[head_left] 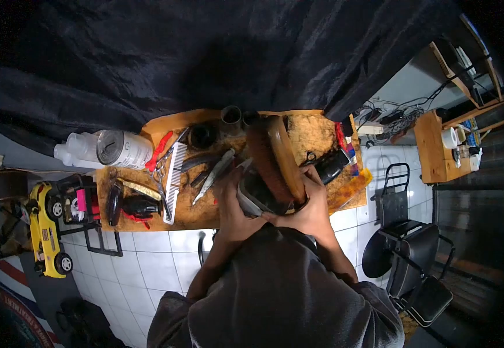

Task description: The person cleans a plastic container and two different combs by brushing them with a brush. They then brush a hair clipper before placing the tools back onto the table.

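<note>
Near the front edge of the wooden table, my left hand (232,203) wraps around the side of a dark box-like container (255,191) with a pale, translucent-looking rim. My right hand (310,210) closes around the lower end of a brush (286,159), which has a brown wooden back and dark reddish bristles. The brush stands tilted against the container, bristles facing left. Both thumbs come close together at the near side. Whether the right fingers also grip the container is hidden.
On the table's left lie a white comb (174,182), scissors (160,185), a large can (121,152) and a black clipper-like tool (142,205). A dark cup (203,136) stands behind. Black clippers (333,166) lie at right. A black chair (411,261) stands on the tiled floor.
</note>
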### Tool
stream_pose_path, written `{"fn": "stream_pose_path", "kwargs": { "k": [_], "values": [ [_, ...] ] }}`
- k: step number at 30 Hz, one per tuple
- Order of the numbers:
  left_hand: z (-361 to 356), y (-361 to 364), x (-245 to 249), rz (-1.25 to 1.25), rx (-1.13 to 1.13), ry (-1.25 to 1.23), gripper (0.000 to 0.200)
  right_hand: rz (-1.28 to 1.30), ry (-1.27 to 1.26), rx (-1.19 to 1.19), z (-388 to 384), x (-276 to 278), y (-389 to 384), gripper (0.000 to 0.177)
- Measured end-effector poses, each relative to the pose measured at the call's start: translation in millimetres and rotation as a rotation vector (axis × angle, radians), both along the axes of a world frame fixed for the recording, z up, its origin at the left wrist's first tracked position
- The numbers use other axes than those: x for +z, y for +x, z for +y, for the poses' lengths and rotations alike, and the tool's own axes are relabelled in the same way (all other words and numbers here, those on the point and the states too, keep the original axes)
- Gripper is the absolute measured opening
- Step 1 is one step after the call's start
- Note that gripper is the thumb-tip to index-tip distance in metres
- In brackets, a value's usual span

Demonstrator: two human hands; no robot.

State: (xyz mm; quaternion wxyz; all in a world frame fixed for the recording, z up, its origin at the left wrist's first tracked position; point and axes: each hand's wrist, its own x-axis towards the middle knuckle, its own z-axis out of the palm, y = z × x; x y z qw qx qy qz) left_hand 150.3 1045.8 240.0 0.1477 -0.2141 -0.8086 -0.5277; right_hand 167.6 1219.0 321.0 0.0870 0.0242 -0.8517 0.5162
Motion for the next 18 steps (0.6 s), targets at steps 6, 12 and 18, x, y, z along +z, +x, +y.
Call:
{"fn": "stream_pose_path", "kwargs": {
  "k": [6, 12, 18],
  "values": [
    [0, 6, 7, -0.392, -0.133, 0.431, 0.101, -0.096, -0.13, -0.058, 8, -2, 5, 0.078],
    [-7, 2, 3, -0.08, 0.027, 0.134, 0.103, -0.074, 0.027, -0.066, 8, 6, -2, 0.082],
    [-22, 3, 5, -0.139, 0.272, 0.099, 0.106, -0.082, 0.177, -0.248, 11, -20, -7, 0.091]
  ]
}}
